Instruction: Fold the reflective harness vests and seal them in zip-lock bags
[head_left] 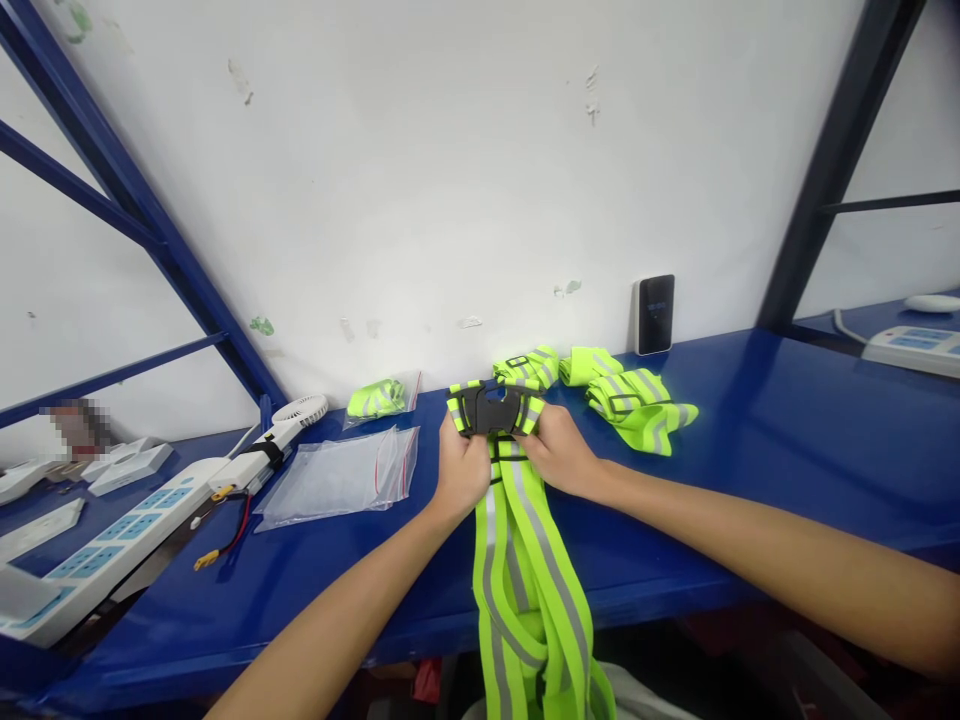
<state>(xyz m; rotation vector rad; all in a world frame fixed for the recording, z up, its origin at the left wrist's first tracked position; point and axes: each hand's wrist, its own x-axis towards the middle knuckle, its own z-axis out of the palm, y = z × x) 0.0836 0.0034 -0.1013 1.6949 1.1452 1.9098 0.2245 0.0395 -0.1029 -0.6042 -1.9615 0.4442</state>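
On the blue bench (750, 450), my reflective vest (525, 590) runs lengthwise toward me, hanging over the front edge, its black buckle (491, 408) facing the wall (450, 180). My left hand (461, 465) and right hand (562, 450) look clamped on the buckle, though the fingers are partly hidden.

L hand (461, 468) & R hand (562, 452) are hiding most of the lower part of black plastic buckle (491, 408), so its fastening isn't showing. Bottom edge is cutting off hi-vis strap ends (525, 600). Far-R power strip (911, 350) is running out of frame, as is L power strip (105, 550). Pixelated patch (75, 425) is masking something by the wall. Black device (655, 314) is showing screen text too small to read, & red item (427, 680) under the bench is too hidden to tell.
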